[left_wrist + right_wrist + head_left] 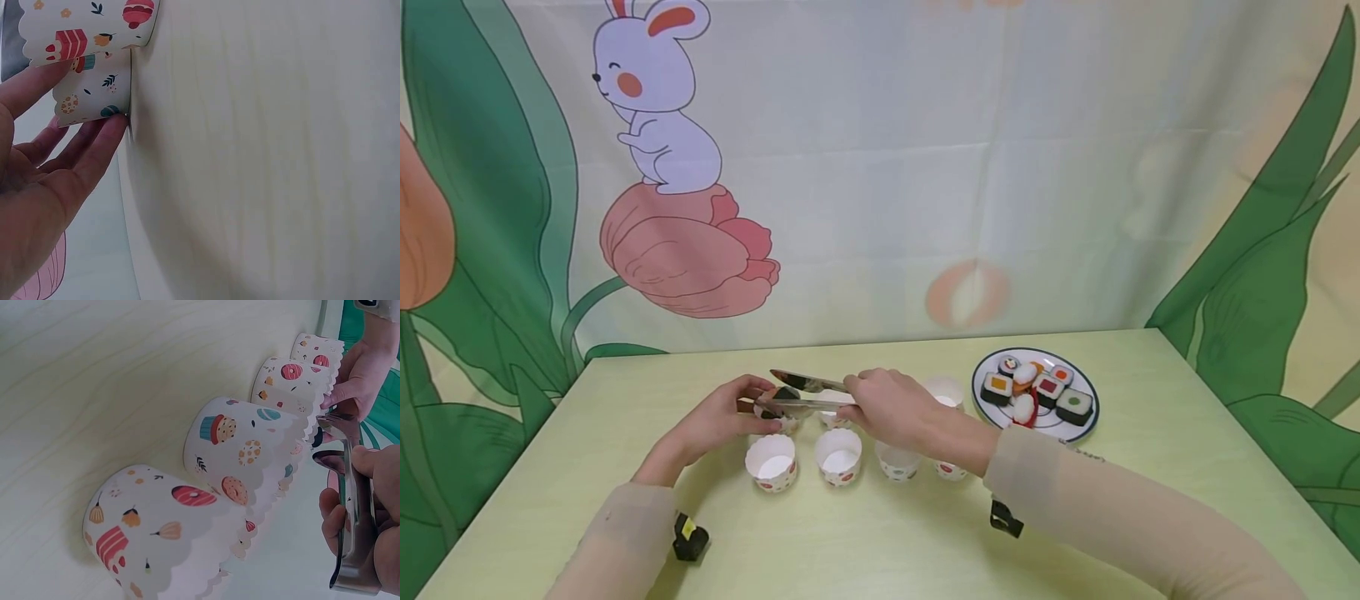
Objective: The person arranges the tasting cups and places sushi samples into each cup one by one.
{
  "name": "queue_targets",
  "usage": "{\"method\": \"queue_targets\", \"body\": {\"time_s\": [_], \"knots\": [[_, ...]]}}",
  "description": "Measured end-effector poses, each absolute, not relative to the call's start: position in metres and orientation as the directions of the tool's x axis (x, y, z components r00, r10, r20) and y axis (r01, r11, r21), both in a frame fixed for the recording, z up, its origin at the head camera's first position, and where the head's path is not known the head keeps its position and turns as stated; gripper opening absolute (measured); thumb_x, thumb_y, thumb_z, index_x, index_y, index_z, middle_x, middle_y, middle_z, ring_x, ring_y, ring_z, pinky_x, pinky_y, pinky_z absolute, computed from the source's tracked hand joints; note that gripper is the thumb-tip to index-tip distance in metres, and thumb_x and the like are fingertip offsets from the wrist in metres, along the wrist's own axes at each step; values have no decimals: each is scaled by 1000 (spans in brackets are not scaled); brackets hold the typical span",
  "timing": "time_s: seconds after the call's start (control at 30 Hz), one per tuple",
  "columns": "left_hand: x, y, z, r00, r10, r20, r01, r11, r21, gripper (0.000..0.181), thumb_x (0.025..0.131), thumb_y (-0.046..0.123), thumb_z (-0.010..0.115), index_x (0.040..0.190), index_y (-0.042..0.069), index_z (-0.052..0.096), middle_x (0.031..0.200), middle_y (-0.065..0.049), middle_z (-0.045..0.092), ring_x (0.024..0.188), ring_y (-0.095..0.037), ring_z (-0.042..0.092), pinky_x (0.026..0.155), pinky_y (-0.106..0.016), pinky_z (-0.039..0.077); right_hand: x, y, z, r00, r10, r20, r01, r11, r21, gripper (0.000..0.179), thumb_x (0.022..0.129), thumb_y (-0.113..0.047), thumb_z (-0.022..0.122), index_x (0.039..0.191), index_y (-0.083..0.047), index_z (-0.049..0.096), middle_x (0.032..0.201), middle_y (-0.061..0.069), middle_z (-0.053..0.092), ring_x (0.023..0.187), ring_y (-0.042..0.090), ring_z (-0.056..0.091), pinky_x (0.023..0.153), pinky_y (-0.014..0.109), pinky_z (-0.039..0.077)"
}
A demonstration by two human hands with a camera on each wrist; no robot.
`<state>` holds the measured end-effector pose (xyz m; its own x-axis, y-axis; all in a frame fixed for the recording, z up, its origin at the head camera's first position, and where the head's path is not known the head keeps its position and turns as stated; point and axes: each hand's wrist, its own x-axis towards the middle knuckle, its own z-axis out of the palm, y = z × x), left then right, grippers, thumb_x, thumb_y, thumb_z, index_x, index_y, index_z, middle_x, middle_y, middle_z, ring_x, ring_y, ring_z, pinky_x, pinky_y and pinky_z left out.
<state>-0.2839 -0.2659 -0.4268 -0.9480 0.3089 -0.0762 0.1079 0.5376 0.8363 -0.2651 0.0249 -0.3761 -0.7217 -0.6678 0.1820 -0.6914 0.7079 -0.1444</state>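
Observation:
My right hand [898, 408] grips metal serving tongs [355, 531], their two arms apart and pointing left over the paper baking cups. At the back left cup [791, 424], a dark sushi-like piece [786, 393] shows between the tong arms; whether the tongs touch it I cannot tell. Around that same cup curl the fingers of my left hand [718, 418], thumb on the near side. In the left wrist view, its fingertips touch the side of a printed cup [94, 94]. The front left cup [771, 460] stands just nearer to me.
Several more white cups, such as this one [838, 457], stand in two rows, partly hidden under my right arm. A blue-rimmed plate [1080, 435] with several toy sushi pieces [1048, 386] lies at the back right. Behind the table [865, 550] hangs a printed cloth [865, 208].

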Motion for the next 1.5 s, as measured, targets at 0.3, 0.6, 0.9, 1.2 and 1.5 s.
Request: {"method": "queue_targets", "body": {"time_s": [0.3,0.6,0.9,1.2,1.5], "knots": [[-283,-266,-426,-947,312,-82,101,529,843,62,90,18,82,138,-3,49,133,-18,57,120,-36,57,97,-44,49,-266,29,-375,-710,-675,200,-703,695,-149,25,101,-30,68,90,-9,63,73,-2,56,73,18,62,63,31,51],[-282,-264,-424,-946,312,-84,98,526,845,66,90,20,83,141,-2,47,133,-17,60,124,-37,56,100,-48,48,-268,36,-375,-704,-679,208,-709,684,-170,25,102,-29,67,90,-8,62,73,-1,55,71,18,60,62,32,50],[-284,-264,-425,-944,321,-77,110,527,843,67,88,17,83,141,-2,46,133,-20,60,121,-37,57,96,-44,50,-269,44,-376,-694,-678,244,-719,667,-192,26,101,-27,69,85,-10,59,70,-2,54,66,15,58,60,30,47],[-284,-263,-426,-948,311,-73,113,539,834,70,87,15,84,142,-2,46,139,-22,53,122,-38,56,97,-46,50,-268,54,-375,-705,-667,240,-709,657,-255,26,102,-26,67,83,-11,57,68,-3,51,61,13,52,57,28,44],[-284,-263,-422,-948,311,-72,114,540,834,75,87,18,85,146,-1,43,145,-24,48,130,-43,49,106,-55,43,-269,65,-377,-696,-666,268,-718,641,-271,26,102,-24,67,82,-11,57,66,-4,51,59,12,50,55,27,43]]}}
